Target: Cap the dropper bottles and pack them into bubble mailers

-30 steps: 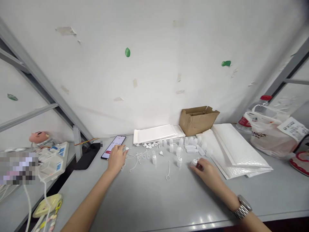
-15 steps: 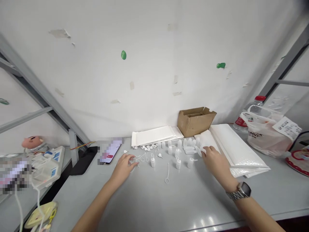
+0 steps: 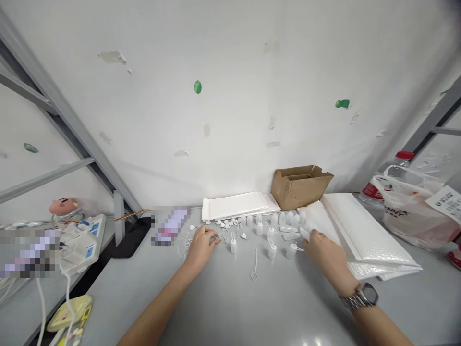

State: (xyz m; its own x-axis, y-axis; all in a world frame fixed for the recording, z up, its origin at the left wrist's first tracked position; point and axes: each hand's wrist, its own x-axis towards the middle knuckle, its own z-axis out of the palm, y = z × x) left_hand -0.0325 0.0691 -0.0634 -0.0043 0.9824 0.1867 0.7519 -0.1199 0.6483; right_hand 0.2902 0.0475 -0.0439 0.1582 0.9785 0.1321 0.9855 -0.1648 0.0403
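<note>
My left hand (image 3: 202, 246) is over the left side of the small parts, thumb and fingers drawn together; what they pinch, if anything, is hidden. Thin white looped straps (image 3: 184, 246) lie beside and partly under it. Bent over at the right, my right hand (image 3: 326, 257) has its fingertips closed on a small translucent bottle (image 3: 304, 234). Between the hands stand several small white bottles with looped straps, among them one bottle (image 3: 233, 246) near my left hand and another bottle (image 3: 272, 251). A single ring-ended strap (image 3: 254, 271) lies in front of them.
White caps (image 3: 226, 224) lie by flat white packets (image 3: 234, 205) along the wall. Behind the bottles is an open cardboard box (image 3: 302, 190). Padded envelopes (image 3: 367, 233) and a plastic bag (image 3: 410, 214) are on the right. A phone (image 3: 173, 226) lies left.
My view has shifted, so the scene sits further right and a little lower. My left hand has moved right across the straps, toward the bottles. My right hand stays by the bottles at the right.
</note>
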